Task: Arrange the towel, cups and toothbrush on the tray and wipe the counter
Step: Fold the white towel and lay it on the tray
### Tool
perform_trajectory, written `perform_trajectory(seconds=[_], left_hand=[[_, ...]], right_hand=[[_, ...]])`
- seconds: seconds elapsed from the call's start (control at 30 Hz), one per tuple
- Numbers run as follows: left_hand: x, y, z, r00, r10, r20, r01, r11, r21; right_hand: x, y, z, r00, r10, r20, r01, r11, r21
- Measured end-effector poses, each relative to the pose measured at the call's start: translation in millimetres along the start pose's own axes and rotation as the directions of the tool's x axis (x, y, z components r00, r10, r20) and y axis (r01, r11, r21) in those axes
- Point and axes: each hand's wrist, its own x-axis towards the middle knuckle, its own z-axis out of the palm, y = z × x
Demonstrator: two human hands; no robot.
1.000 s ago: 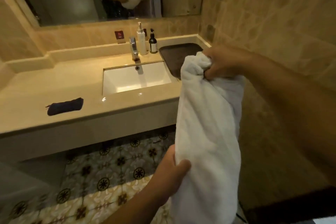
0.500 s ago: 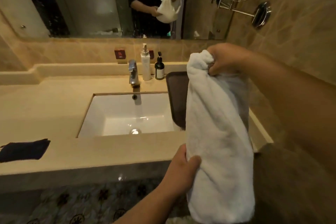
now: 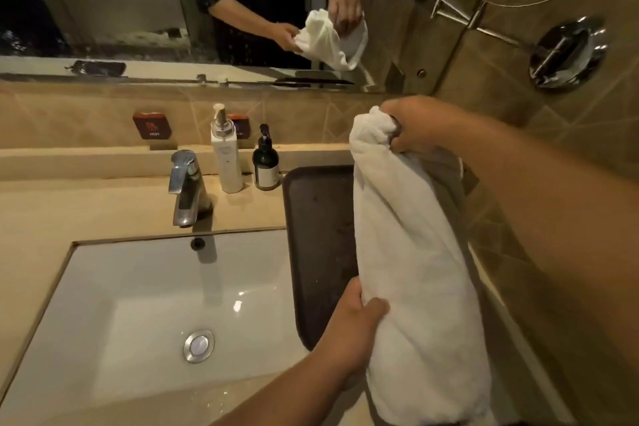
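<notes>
1. Table (image 3: 86,204): smooth beige stone, glossy, with a raised ledge at the back. A white rectangular basin (image 3: 114,304) is sunk into it, with a round chrome drain. No cups or toothbrush are seen.
2. Chrome tap (image 3: 185,187) is noted behind the basin; just right of it stand a tall white pump bottle (image 3: 225,156) and a shorter dark pump bottle (image 3: 265,166), both upright.
3. Tray (image 3: 318,235): dark, matte, rounded corners, low rim, lying on the table just right of the basin. Its visible part is bare; the right part is hidden behind the towel.
4. Left hand (image 3: 352,328): fingers clamped on the lower part of the towel (image 3: 408,252), thumb in front.
5. Towel: white, soft terry, gathered into a loose long roll, held in the air over the tray's right half, not touching it as far as can be judged.
6. Right hand (image 3: 418,124): fingers closed around the bunched top end.
7. Judged step: towel to be set on the tray. It is best lowered with both ends level, laid along the right edge, and loose folds tucked under, so space is left for cups.
</notes>
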Motion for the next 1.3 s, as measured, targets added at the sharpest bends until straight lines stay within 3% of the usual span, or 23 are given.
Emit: perform_trajectory(seconds=[0.3, 0.5, 0.6, 0.7, 0.83, 0.9, 1.03, 1.1, 1.2, 1.3], left_hand=[[87.6, -7.0, 26.1, 0.993, -0.112, -0.031, 0.109, 0.99, -0.086], [131.5, -24.2, 36.9, 0.982, -0.13, -0.137, 0.136, 0.99, 0.032], [146.0, -32.6, 33.7, 0.972, -0.135, -0.192, 0.146, 0.989, 0.041], [154.7, -35.0, 28.3, 0.968, -0.12, -0.221, 0.142, 0.986, 0.087], [153.4, -26.5, 25.0, 0.969, -0.047, -0.241, 0.101, 0.971, 0.217], [148.9, -23.8, 23.5, 0.973, -0.007, -0.229, 0.078, 0.95, 0.302], [138.8, -26.8, 21.4, 0.962, -0.001, -0.273, 0.14, 0.86, 0.491], [142.7, -27.9, 26.9, 0.955, 0.06, -0.291, 0.15, 0.749, 0.645], [147.7, -25.6, 49.0, 0.958, 0.189, -0.216, 0.091, 0.514, 0.853], [151.6, -30.0, 69.5, 0.944, 0.289, -0.157, 0.003, 0.47, 0.882]], right_hand=[[87.9, 53.9, 73.1, 0.993, -0.046, 0.109, 0.045, 0.999, 0.009], [126.9, 89.4, 147.8, 0.981, -0.016, 0.192, -0.009, 0.992, 0.129], [132.5, 100.6, 197.4, 0.988, 0.048, 0.144, -0.083, 0.965, 0.249], [143.6, 104.9, 228.1, 0.997, 0.05, 0.065, -0.058, 0.991, 0.118], [142.0, 108.3, 244.5, 0.989, 0.139, 0.057, -0.133, 0.987, -0.088], [127.8, 103.7, 242.1, 0.986, 0.169, -0.009, -0.169, 0.982, -0.081], [76.5, 82.6, 233.5, 0.956, 0.28, -0.085, -0.272, 0.958, 0.096], [44.6, 67.9, 234.5, 0.951, 0.299, -0.082, -0.286, 0.947, 0.144], [15.1, 55.6, 251.7, 0.976, 0.215, 0.032, -0.217, 0.975, 0.045], [11.3, 66.9, 270.4, 0.975, 0.206, 0.081, -0.209, 0.977, 0.028]])
